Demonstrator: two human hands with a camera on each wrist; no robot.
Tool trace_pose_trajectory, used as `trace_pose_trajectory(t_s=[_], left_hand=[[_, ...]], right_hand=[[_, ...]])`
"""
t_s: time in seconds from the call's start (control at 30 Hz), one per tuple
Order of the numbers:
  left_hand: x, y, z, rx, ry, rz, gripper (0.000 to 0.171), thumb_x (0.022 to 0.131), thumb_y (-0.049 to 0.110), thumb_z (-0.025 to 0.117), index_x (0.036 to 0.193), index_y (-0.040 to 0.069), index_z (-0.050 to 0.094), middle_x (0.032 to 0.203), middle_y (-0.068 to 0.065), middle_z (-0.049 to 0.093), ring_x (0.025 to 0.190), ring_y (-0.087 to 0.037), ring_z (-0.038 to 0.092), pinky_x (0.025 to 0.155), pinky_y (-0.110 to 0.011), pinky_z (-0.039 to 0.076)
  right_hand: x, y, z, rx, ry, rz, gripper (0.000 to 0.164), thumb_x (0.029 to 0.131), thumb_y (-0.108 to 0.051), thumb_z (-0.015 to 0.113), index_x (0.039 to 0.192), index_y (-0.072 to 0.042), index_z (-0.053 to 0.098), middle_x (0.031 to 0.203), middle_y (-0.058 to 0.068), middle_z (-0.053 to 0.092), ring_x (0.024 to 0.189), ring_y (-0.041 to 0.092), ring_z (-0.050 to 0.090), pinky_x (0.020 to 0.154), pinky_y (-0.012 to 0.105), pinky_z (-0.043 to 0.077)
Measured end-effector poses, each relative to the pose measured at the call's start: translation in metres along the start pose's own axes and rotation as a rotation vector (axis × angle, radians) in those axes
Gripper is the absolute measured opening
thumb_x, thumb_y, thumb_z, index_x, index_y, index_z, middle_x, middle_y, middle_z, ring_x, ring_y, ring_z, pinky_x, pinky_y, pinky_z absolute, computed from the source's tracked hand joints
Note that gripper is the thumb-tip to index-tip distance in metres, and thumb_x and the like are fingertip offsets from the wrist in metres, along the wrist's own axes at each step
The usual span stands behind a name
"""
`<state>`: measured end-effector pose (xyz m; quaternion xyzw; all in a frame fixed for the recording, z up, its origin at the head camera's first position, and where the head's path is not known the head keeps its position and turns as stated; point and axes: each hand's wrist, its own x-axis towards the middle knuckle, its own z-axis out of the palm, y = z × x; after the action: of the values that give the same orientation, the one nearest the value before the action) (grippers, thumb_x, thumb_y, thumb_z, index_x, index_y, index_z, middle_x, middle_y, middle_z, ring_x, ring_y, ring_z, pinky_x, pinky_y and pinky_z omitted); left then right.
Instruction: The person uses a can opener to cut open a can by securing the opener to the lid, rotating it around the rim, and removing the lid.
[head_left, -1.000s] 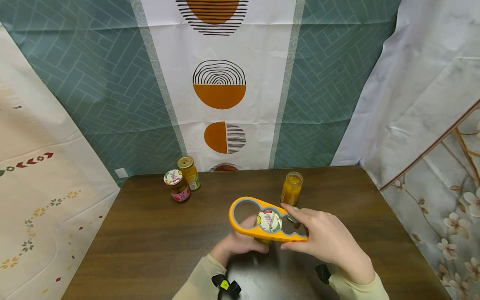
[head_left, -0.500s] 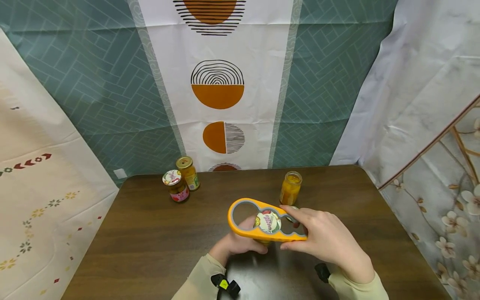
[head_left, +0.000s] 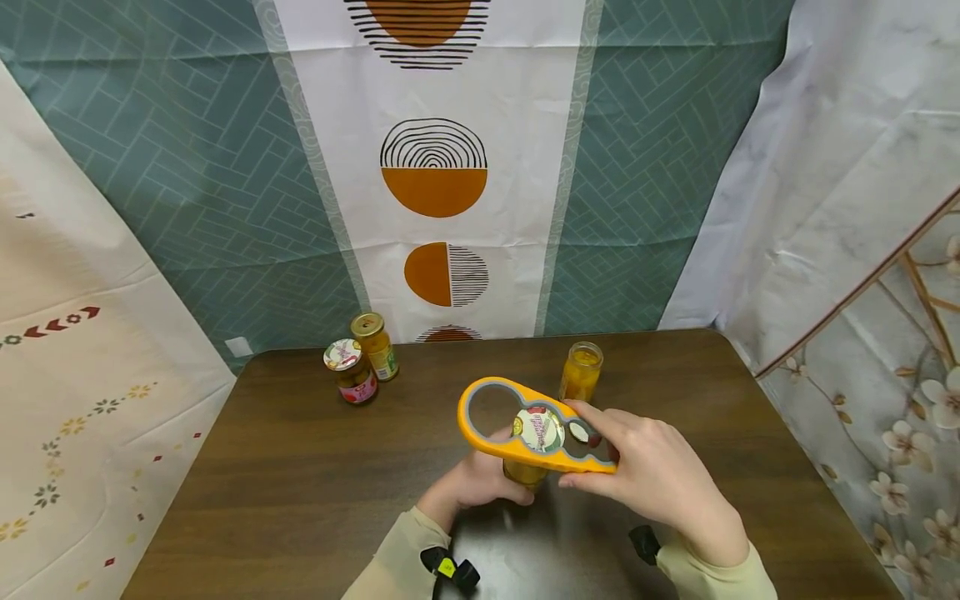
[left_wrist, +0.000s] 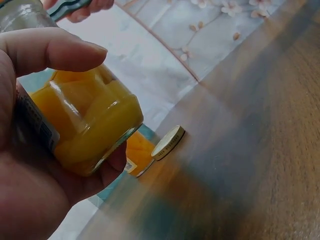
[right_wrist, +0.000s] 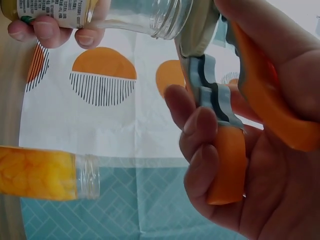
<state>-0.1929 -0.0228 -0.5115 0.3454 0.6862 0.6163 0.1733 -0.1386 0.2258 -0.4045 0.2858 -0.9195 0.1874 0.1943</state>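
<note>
My left hand point(head_left: 483, 479) grips a glass jar point(left_wrist: 95, 120) of yellow-orange fruit round its body. My right hand point(head_left: 652, 467) holds an orange jar opener point(right_wrist: 227, 165) with grey scalloped inner edges. A patterned lid point(head_left: 538, 429) sits between the opener's grey edges. In the right wrist view this lid is off the jar's threaded mouth point(right_wrist: 172, 17), right beside the rim. Behind the opener stands an uncovered jar point(head_left: 581, 375) of orange fruit. A loose lid point(left_wrist: 169, 142) lies on the table near it, seen through the opener in the head view.
Two closed jars stand at the back left of the brown table point(head_left: 322, 492): one with a patterned lid point(head_left: 343, 355), one with a gold lid point(head_left: 367, 325). Patterned cloth point(head_left: 637, 167) hangs behind the table and at both sides.
The opener with the lid in it has risen a little in the head view, and more of the held jar shows below it. The left hand has barely moved.
</note>
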Motion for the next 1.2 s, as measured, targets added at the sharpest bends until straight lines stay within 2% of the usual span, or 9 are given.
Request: trace_pose_trajectory(t_s=[0.2, 0.43, 0.63, 0.8, 0.9, 1.0, 1.2], left_hand=[[0.001, 0.000, -0.001, 0.037, 0.015, -0.042, 0.073, 0.067, -0.003, 0.081, 0.131, 0.013, 0.051, 0.117, -0.003, 0.062, 0.102, -0.017, 0.058, 0.095, -0.035, 0.048], [0.003, 0.003, -0.001, 0.122, 0.088, -0.071, 0.073, 0.066, 0.001, 0.082, 0.130, 0.016, 0.049, 0.114, 0.002, 0.061, 0.099, -0.013, 0.058, 0.090, -0.035, 0.049], [0.006, 0.002, -0.001, 0.082, 0.120, -0.062, 0.070, 0.065, -0.006, 0.080, 0.126, 0.009, 0.050, 0.114, -0.004, 0.063, 0.099, -0.017, 0.059, 0.089, -0.037, 0.049], [0.009, 0.001, 0.000, 0.065, 0.172, -0.084, 0.076, 0.069, 0.001, 0.083, 0.133, 0.018, 0.046, 0.117, -0.001, 0.060, 0.101, -0.016, 0.059, 0.092, -0.040, 0.048], [0.011, -0.002, 0.000, 0.040, 0.209, -0.101, 0.079, 0.073, 0.008, 0.084, 0.137, 0.026, 0.041, 0.120, -0.001, 0.058, 0.103, -0.018, 0.058, 0.092, -0.042, 0.048], [0.012, -0.004, -0.001, -0.003, 0.235, -0.117, 0.079, 0.079, 0.010, 0.082, 0.140, 0.028, 0.036, 0.124, -0.002, 0.056, 0.106, -0.020, 0.057, 0.094, -0.046, 0.047], [0.011, -0.006, -0.003, -0.061, 0.271, -0.156, 0.078, 0.087, 0.008, 0.076, 0.146, 0.023, 0.028, 0.131, -0.006, 0.052, 0.114, -0.020, 0.054, 0.102, -0.048, 0.042]], right_hand=[[0.001, 0.001, -0.003, 0.028, 0.084, 0.039, 0.083, 0.069, -0.068, 0.077, 0.137, -0.024, 0.058, 0.083, -0.018, 0.057, 0.064, -0.003, 0.049, 0.051, 0.023, 0.045], [0.003, 0.001, -0.006, 0.043, 0.164, 0.105, 0.083, 0.068, -0.064, 0.081, 0.136, -0.022, 0.058, 0.081, -0.013, 0.059, 0.057, 0.000, 0.046, 0.049, 0.024, 0.044], [0.005, 0.001, -0.008, 0.069, 0.231, 0.140, 0.082, 0.065, -0.057, 0.086, 0.136, -0.025, 0.058, 0.081, -0.012, 0.061, 0.058, 0.002, 0.048, 0.051, 0.024, 0.047], [0.005, 0.002, -0.013, 0.119, 0.291, 0.205, 0.081, 0.065, -0.051, 0.089, 0.137, -0.031, 0.057, 0.084, -0.011, 0.064, 0.062, 0.003, 0.053, 0.054, 0.018, 0.047], [0.005, 0.004, -0.016, 0.143, 0.346, 0.228, 0.082, 0.064, -0.044, 0.091, 0.137, -0.030, 0.057, 0.085, -0.011, 0.065, 0.066, 0.003, 0.056, 0.057, 0.014, 0.047], [0.004, 0.007, -0.018, 0.166, 0.406, 0.231, 0.083, 0.062, -0.036, 0.094, 0.137, -0.028, 0.059, 0.084, -0.010, 0.065, 0.069, 0.004, 0.057, 0.059, 0.012, 0.047], [0.003, 0.007, -0.021, 0.187, 0.538, 0.238, 0.087, 0.054, -0.024, 0.098, 0.133, -0.019, 0.062, 0.084, -0.005, 0.065, 0.066, 0.006, 0.053, 0.060, 0.009, 0.045]])
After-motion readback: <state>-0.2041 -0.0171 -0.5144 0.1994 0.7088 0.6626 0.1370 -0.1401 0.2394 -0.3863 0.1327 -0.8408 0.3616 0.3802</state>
